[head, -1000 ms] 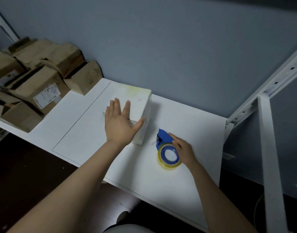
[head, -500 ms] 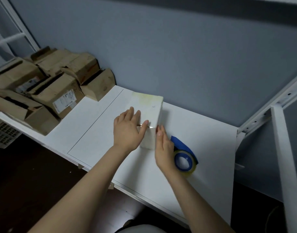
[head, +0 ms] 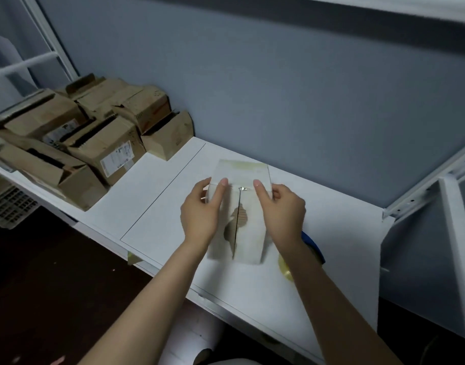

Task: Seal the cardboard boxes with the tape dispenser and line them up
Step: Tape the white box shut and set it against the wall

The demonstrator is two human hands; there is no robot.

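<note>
A white cardboard box (head: 248, 225) is tipped up on the white table (head: 157, 206), its near face showing a centre seam between two flaps with torn brown patches. My left hand (head: 202, 212) grips the box's left side, thumb on the near face. My right hand (head: 281, 209) grips the right side the same way. The blue tape dispenser (head: 314, 246) with its yellowish tape roll lies on the table just right of the box, mostly hidden behind my right forearm.
Several brown cardboard boxes (head: 94, 143) are piled at the table's left end against the grey wall. A white metal rack frame (head: 452, 233) stands at the right. The table's front edge runs diagonally below my arms, with dark floor beyond.
My right hand left the tape dispenser and joined my left on the box. Both hands turned the box so its seamed face points toward me.
</note>
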